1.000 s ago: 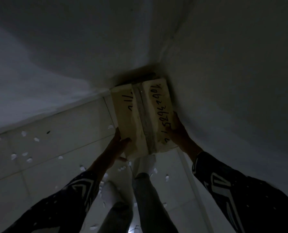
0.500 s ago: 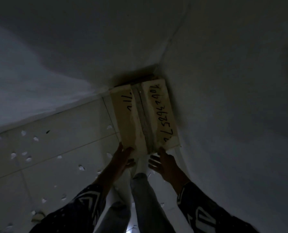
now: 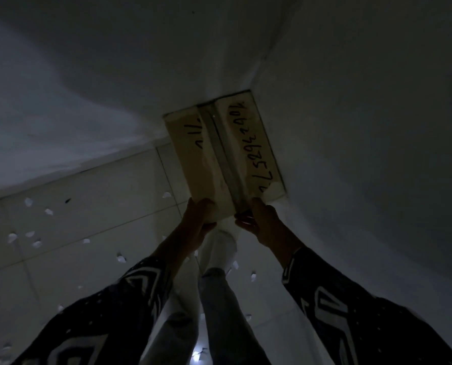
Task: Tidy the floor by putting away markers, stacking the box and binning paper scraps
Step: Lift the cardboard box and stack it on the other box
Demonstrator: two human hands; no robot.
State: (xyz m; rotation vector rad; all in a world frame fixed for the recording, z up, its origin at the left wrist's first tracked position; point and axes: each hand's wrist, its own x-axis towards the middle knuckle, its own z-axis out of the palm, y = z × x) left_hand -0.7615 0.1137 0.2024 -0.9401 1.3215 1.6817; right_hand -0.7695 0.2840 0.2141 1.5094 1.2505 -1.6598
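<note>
Both hands are at the near end of the box (image 3: 223, 151). The left hand (image 3: 198, 219) has its fingers curled round the near left corner, thumb side up on the top face. The right hand (image 3: 261, 222) is at the near right edge beside the tape (image 3: 225, 156); its fingers look bent under that edge, though the light is too dim to say how firmly it holds.

The box sits pushed into the corner where the two walls (image 3: 364, 127) meet, its far end and right side close against them. In this dark I can't make out what is beneath it.

As I judge it, the step is seating the box squarely in that corner. To do it well, I would keep both hands level on the near edge, push straight along the box's length so it does not skew, and let go only when the right side lies flush with the wall.

Paper scraps (image 3: 30, 234) lie scattered over the floor tiles (image 3: 88, 206), a few near the person's legs (image 3: 214, 299), so the binning is not done. No markers show.

Handwriting in dark marker runs along the top. On the right of the tape is a long string of digits, upside down from here; I can't read it with certainty. On the left is a short scrawl, perhaps "all". No brand shows.
</note>
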